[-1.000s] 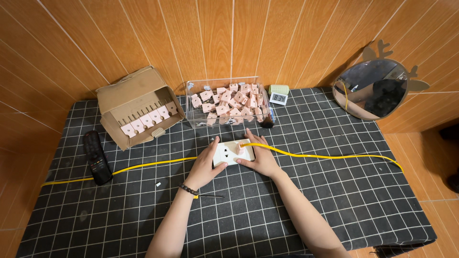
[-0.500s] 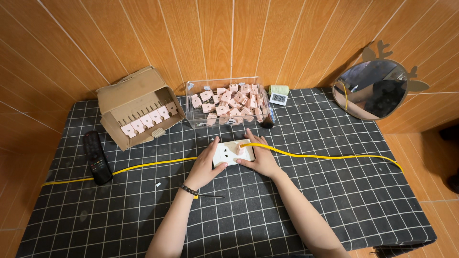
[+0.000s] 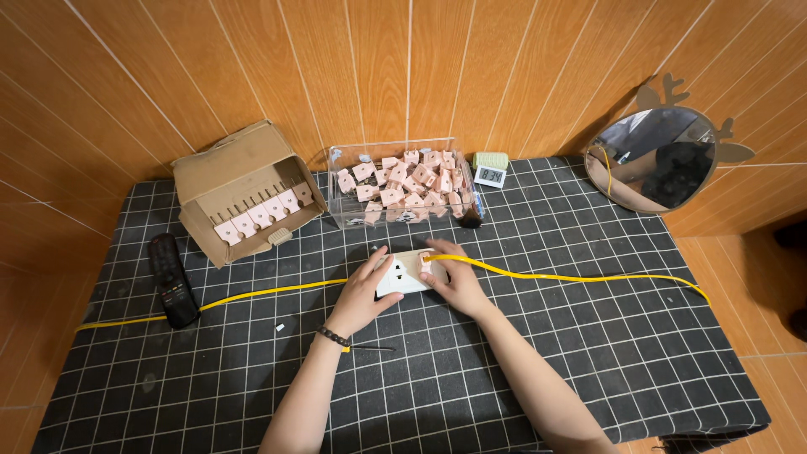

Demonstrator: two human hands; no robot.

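Head view: both hands sit on a white wall socket plate (image 3: 402, 272) lying flat near the middle of the table (image 3: 588, 370), which is covered with a black cloth with a white grid.

Left hand (image 3: 363, 294): fingers loosely spread, palm down, thumb and fingertips resting on the plate's left side. Dark bracelet (image 3: 333, 336) on that wrist.

Right hand (image 3: 452, 282): fingers curled over the plate's right side, touching it. Can't tell whether it's pinching anything; fingertips partly hidden.

Yellow cable (image 3: 572, 276) runs across the table from the left edge, passes under or behind the hands at the plate, then snakes on to the right edge. The exact contact with the plate is not visible.

Towards the back edge, just behind the plate: clear plastic bin (image 3: 402, 185) full of small pink parts (image 3: 412, 181). Left of it, an open cardboard box (image 3: 244, 189) tipped on its side, with a row of the same pink pieces inside. Right of the bin, a small digital display unit (image 3: 489, 175) with a green pad behind it.

Back right corner: round mirror (image 3: 654, 161) leaning on the wood-panelled wall.

Near the left edge: black remote control (image 3: 171, 279), lying across the cable. A thin dark tool (image 3: 370, 347) lies beside the left wrist.
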